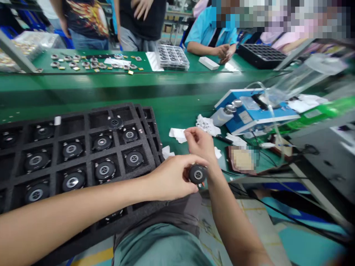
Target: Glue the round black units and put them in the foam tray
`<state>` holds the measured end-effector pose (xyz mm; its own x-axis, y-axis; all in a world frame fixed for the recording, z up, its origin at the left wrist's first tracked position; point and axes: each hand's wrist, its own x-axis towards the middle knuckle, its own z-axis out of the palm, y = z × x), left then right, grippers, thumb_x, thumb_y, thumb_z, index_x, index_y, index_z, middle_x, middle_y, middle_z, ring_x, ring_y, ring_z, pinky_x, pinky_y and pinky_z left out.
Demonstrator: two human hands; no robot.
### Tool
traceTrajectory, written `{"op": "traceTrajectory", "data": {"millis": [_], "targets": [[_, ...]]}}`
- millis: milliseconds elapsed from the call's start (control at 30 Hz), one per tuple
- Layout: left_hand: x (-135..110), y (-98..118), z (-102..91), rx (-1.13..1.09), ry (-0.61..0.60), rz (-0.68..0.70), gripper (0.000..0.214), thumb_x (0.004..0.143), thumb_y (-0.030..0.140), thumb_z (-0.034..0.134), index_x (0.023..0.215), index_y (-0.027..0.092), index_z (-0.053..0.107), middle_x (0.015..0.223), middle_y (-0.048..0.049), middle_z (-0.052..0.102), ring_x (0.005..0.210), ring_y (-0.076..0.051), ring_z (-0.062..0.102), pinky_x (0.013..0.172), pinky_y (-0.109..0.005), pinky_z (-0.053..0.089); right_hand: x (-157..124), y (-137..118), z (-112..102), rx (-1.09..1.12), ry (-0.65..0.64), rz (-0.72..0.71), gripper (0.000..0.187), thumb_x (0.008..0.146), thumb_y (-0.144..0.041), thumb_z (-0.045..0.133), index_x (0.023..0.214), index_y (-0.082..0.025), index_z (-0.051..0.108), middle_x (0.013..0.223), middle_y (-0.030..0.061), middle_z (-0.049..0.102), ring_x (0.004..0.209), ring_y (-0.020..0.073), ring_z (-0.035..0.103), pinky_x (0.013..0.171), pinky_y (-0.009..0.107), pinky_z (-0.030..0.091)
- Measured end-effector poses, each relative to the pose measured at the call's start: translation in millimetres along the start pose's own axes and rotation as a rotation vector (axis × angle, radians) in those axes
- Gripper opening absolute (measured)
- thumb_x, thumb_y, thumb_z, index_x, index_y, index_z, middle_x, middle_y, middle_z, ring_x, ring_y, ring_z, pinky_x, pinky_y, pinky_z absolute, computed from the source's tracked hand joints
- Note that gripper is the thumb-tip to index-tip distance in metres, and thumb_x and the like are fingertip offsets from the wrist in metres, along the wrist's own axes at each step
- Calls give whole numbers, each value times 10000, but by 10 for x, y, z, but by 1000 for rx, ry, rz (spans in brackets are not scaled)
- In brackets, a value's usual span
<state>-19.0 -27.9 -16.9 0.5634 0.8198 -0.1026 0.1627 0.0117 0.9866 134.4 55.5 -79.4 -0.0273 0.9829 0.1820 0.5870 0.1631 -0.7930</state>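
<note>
My left hand (173, 177) is closed round a small round black part with a silver centre (197, 174), held over the table's front edge above my lap. My right hand (201, 145) is raised just behind it, fingers curled in a pinch; what they pinch is too small to make out. To the left lies a black foam tray (83, 122) whose square cells hold several of the same round black parts.
A green table (172, 103) carries crumpled white wipes (206, 125), a blue device (249, 114) with small metal-capped bottles, and black cables (249, 173). Across it, other people stand or sit at a second bench with small parts and another black tray (262, 55).
</note>
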Motion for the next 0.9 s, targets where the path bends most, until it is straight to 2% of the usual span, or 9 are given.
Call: {"op": "traceTrajectory", "data": {"millis": [100, 200, 267, 400, 500, 600, 767, 900], "targets": [[29, 63, -7, -69, 59, -85, 466, 665, 80, 702, 1106, 193, 603, 864, -24, 732, 773, -193, 711, 661, -282, 521, -99, 281, -464, -60, 245, -7, 264, 896, -336, 510, 1053, -173, 647, 948, 95, 731, 788, 203, 661, 734, 345, 514], [71, 129, -23, -113, 85, -154, 438, 667, 80, 734, 1050, 199, 558, 856, -6, 723, 797, -178, 709, 729, -287, 537, -239, 551, -746, -172, 343, 108, 280, 895, -361, 518, 1037, -154, 642, 899, 117, 727, 749, 223, 662, 695, 365, 517], [92, 176, -29, -144, 92, -189, 452, 658, 84, 757, 1055, 190, 570, 870, -10, 729, 819, -176, 713, 785, -304, 554, -305, 645, -764, -207, 290, 143, 286, 901, -382, 542, 1041, -159, 654, 878, 105, 738, 723, 217, 670, 679, 351, 515], [117, 274, -31, -159, 161, -252, 522, 628, 101, 799, 1109, 168, 608, 970, -42, 757, 851, -174, 717, 827, -314, 572, -312, 615, -573, -282, 146, 178, 298, 914, -388, 590, 1147, -214, 655, 912, 54, 768, 747, 210, 700, 701, 329, 505], [125, 319, -32, -144, 213, -283, 573, 621, 122, 818, 1161, 154, 628, 1044, -63, 763, 877, -177, 722, 848, -322, 583, -265, 538, -471, -378, 125, 233, 375, 877, -373, 650, 1213, -207, 642, 911, 87, 770, 831, 270, 716, 748, 367, 498], [124, 328, -33, -161, 231, -277, 622, 613, 119, 828, 1200, 149, 624, 1065, -66, 763, 908, -180, 728, 899, -337, 581, -245, 483, -494, -442, 117, 264, 383, 861, -296, 640, 1230, -192, 648, 893, 120, 768, 830, 305, 718, 754, 389, 495], [115, 333, -26, -196, 239, -260, 647, 614, 109, 838, 1206, 160, 583, 1064, -56, 750, 896, -167, 726, 904, -334, 572, -83, 441, -701, -469, 219, 260, 376, 884, -229, 532, 1239, -185, 649, 1081, 172, 750, 939, 336, 699, 819, 428, 488], [102, 336, -20, -226, 244, -235, 577, 626, 104, 832, 1121, 179, 546, 978, -25, 739, 833, -151, 722, 848, -308, 569, 333, 495, -754, -198, 418, 64, 264, 879, -285, 581, 1074, -173, 718, 964, 122, 725, 878, 272, 651, 869, 401, 487]]}}
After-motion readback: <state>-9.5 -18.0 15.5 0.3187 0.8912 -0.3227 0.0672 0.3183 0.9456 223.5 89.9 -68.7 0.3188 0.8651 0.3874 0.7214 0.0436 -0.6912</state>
